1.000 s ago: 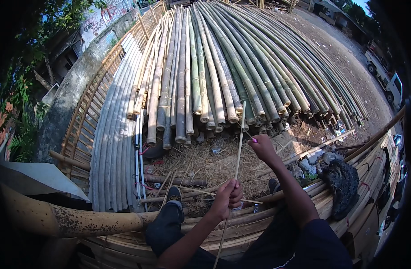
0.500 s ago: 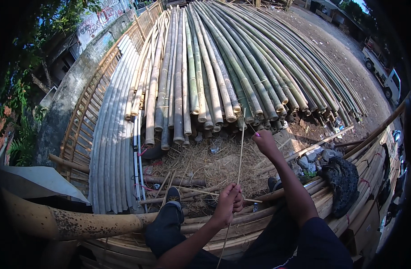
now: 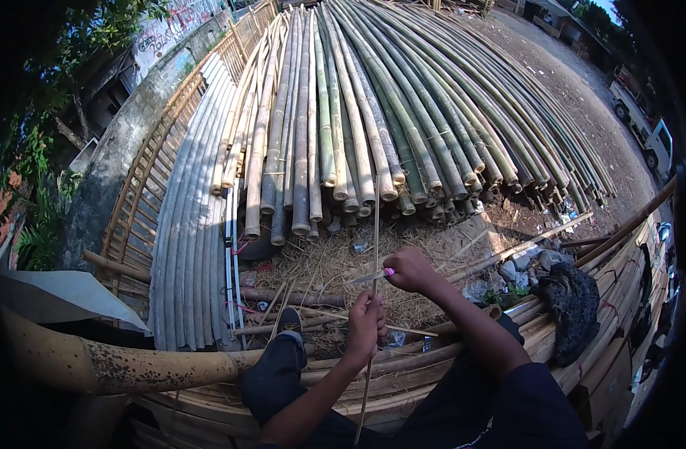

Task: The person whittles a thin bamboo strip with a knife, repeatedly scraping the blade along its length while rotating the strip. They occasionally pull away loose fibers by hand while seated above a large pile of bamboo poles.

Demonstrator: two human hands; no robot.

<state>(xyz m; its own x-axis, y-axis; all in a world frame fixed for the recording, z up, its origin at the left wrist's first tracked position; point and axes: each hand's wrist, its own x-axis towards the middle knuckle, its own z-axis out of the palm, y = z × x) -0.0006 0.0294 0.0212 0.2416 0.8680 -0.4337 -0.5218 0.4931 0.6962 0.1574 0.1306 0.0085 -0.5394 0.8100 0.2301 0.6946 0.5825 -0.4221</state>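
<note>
Left hand (image 3: 365, 327): fist clamped around a thin bamboo strip (image 3: 375, 247), held upright before the knees.
Right hand (image 3: 409, 269): gripping a pink-handled knife (image 3: 373, 276), blade against the strip.
Strip: pale, slender, long.
Beyond: stacked bamboo poles (image 3: 373, 120).

Left hand (image 3: 365, 323) around a thin bamboo strip (image 3: 374, 247), right hand (image 3: 409, 269) with a knife (image 3: 371, 276) against it.

The left hand (image 3: 365, 327) is raised upright on a bent forearm, its fingers curled into a closed grip. The right hand (image 3: 410, 269) sits higher and just beyond, fist closed, its sleeved arm stretched forward from the lower right.
</note>
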